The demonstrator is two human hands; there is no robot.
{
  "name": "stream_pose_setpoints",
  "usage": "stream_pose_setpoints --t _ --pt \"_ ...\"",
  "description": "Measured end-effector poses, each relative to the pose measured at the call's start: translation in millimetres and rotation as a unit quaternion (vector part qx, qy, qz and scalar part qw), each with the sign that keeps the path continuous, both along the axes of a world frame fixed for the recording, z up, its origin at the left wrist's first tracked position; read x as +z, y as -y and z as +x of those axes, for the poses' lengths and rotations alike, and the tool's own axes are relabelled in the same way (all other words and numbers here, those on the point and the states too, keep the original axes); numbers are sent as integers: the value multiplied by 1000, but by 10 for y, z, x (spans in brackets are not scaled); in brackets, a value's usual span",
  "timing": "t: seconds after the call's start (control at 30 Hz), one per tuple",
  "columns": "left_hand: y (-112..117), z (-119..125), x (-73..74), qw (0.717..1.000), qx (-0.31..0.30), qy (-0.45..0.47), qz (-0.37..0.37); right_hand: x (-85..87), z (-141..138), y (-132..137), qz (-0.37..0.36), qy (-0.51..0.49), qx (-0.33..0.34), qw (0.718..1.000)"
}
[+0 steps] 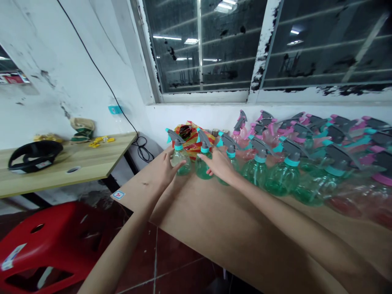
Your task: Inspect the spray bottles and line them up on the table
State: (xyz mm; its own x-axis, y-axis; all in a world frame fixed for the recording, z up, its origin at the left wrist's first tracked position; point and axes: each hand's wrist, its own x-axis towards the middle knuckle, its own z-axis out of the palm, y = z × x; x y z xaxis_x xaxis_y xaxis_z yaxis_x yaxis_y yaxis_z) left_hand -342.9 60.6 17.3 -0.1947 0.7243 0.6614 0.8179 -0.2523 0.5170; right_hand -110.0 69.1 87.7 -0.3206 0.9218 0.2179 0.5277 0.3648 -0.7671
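My left hand [168,170] is curved round the left side of a spray bottle [181,166] with a clear, faintly green body, a turquoise collar and a grey trigger head. Its thumb lies across the front, and the other fingers are partly hidden beside the bottle. My right hand [221,163] reaches from the right to a neighbouring green spray bottle [202,170], thumb over its shoulder and fingertips against its body. Both bottles stand upright on a brown table [196,212]. Just right of that hand, partly covered by it, is another green bottle [233,162].
Many more spray bottles [282,179], green and pink, crowd the table's right side. Behind my hands lies a red-and-yellow plastic bag [193,153] by the wall. Leftward are a red stool [55,237] and a wooden desk [92,159] holding a black headband-like device [36,155].
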Motion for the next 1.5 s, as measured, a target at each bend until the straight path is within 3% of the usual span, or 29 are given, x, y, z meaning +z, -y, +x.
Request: stream_pose_setpoints --t 0.33,0.53,0.63,0.77,0.87,1.0,1.07,1.13,1.27,1.5 --pt "3 57 20 1000 6 3 -9 38 -117 -62 28 34 -23 999" --pt "36 131 84 999 22 6 -26 63 -59 88 78 66 -6 995" --pt "170 173 156 998 47 13 -27 71 50 249 106 85 11 991" --pt "556 323 234 998 62 22 -15 54 349 512 139 114 50 982" --pt "925 605 205 999 13 15 -30 31 697 729 161 125 83 975" --pt "1323 1214 89 988 -119 -15 -92 -1 1244 989 169 139 82 972" --pt "1442 1561 44 966 -206 -36 -151 -22 1516 1091 173 148 68 971" --pt "1510 1894 18 945 -264 -35 -188 -45 1775 1176 186 152 53 969" --pt "1537 2445 -6 929 -300 -8 -217 -75 2251 1295 193 134 48 971" --pt "1461 3080 -62 911 -347 -14 -221 -110 2874 1316 106 46 38 993"
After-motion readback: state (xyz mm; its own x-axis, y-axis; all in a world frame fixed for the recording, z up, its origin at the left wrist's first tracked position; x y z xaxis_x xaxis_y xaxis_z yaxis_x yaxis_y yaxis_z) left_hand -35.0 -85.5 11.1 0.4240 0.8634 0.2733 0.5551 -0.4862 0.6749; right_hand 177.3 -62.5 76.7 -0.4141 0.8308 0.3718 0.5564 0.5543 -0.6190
